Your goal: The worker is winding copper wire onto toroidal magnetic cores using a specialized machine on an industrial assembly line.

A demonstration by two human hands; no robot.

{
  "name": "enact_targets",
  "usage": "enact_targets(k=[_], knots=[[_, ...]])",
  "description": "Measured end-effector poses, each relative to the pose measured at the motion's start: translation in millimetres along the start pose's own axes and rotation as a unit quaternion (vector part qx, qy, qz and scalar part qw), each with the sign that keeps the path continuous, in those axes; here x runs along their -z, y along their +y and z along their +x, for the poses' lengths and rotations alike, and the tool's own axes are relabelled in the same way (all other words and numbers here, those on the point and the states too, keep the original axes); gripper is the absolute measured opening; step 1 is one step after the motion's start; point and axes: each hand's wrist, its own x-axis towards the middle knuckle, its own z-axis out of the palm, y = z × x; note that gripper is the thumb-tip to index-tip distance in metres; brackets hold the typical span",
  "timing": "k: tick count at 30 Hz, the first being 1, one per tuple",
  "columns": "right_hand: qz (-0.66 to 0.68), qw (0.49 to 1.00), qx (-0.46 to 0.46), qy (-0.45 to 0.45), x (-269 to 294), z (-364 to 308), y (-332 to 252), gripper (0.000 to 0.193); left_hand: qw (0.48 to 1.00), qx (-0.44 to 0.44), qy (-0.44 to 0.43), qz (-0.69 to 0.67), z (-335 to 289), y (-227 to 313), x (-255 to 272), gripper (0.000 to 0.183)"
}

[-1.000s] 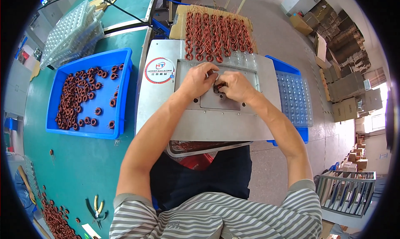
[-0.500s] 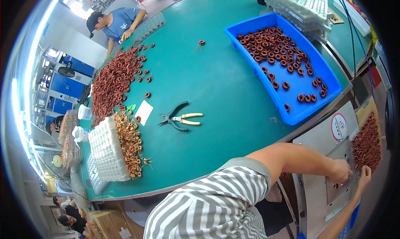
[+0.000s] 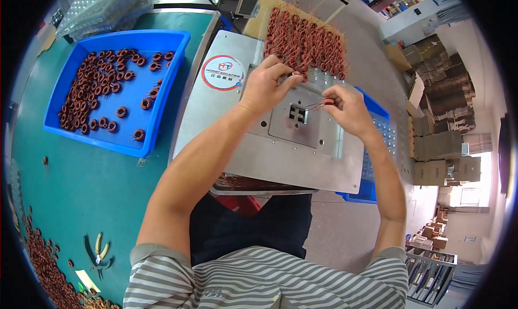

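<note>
My left hand (image 3: 267,84) is closed in a pinch near the far edge of the metal machine. A small reddish copper-wound ring coil (image 3: 297,74) shows at its fingertips, partly hidden. Closer to the machine's square slot (image 3: 298,114), my right hand (image 3: 348,109) grips another red ring coil (image 3: 328,101) between thumb and fingers. Thin wire leads from that coil point left toward the slot. Rows of similar red coils (image 3: 302,39) with upright leads stand on a board just beyond both hands.
A blue tray (image 3: 186,36) of loose coils sits left on the green table (image 3: 108,201). Pliers (image 3: 97,255) and a coil heap (image 3: 48,266) lie farther down. Right of the machine (image 3: 243,131) is a blue crate (image 3: 360,197); stacked cartons (image 3: 431,147) stand beyond.
The view has swung right, bringing the machine to the middle. My right hand is now over the machine with a coil, its leads near the slot; my left hand is by the coil rows.
</note>
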Motion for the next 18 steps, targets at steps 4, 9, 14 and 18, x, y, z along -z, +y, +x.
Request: enact_targets(k=[4,9,14,18], knots=[[-0.006,1.000,0.002,-0.019,-7,-2,-4,0.017,1.000,0.010,-0.022,0.015,-3,-3,-5,0.026],[-0.013,1.000,0.019,-0.014,-25,6,-4,0.016,0.999,0.010,-0.030,0.013,-4,-8,-3,0.025],[0.015,1.000,-0.007,0.001,-32,10,2,0.015,0.997,0.038,-0.062,0.016,-3,-9,-4,0.028],[-0.040,0.998,0.050,-0.006,-35,12,7,0.017,0.997,0.033,-0.064,0.010,0,-10,-6,0.028]])
